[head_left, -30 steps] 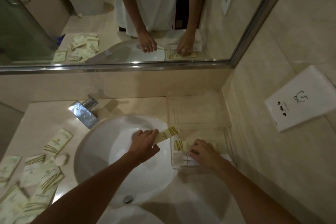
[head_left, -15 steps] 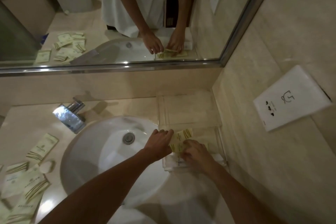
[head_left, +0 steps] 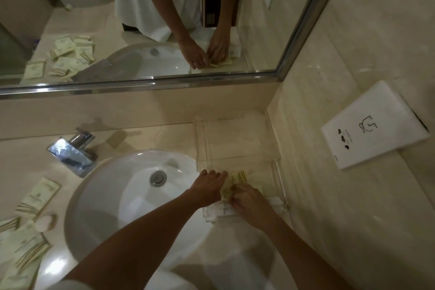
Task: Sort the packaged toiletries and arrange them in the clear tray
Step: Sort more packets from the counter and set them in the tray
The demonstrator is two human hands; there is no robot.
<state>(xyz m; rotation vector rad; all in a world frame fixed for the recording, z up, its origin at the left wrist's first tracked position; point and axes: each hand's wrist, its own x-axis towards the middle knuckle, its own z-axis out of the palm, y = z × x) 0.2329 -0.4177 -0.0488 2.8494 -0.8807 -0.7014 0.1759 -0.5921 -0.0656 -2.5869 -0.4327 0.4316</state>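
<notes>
The clear tray [head_left: 237,143] stands on the counter right of the basin, against the side wall. Over its near compartment both my hands meet on a cream striped toiletry packet [head_left: 239,177]. My left hand [head_left: 208,187] holds the packet's left edge with curled fingers. My right hand [head_left: 247,199] pinches its near end and covers the packets below. White packets [head_left: 217,212] lie in the tray's front part under my right hand. The tray's far compartment holds nothing.
Several more cream packets [head_left: 38,195] lie scattered on the counter left of the white basin [head_left: 131,198], with a small round soap [head_left: 46,221] among them. A chrome tap [head_left: 70,153] stands behind the basin. A white wall panel [head_left: 374,140] juts out at the right.
My left hand carried the striped packet from over the basin rightwards into the tray's near compartment. My right hand stayed in the tray and now meets the packet.
</notes>
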